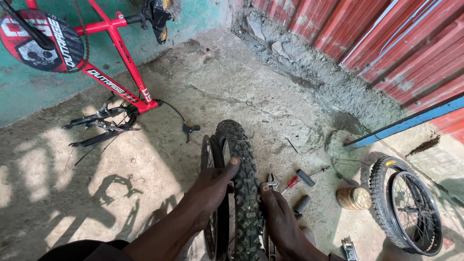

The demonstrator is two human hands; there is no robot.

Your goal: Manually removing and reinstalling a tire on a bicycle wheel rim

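A knobby black bicycle tyre stands upright in front of me, partly off a black wheel rim that shows on its left. My left hand presses on the rim and the tyre's left side wall, thumb up on the tread edge. My right hand grips the tyre's right side lower down, fingers curled onto the tread.
A red bicycle frame lies upside down at the back left, handlebars on the concrete. A second wheel lies at the right. A screwdriver, pliers, a black grip and a round tin lie nearby. Red corrugated wall at right.
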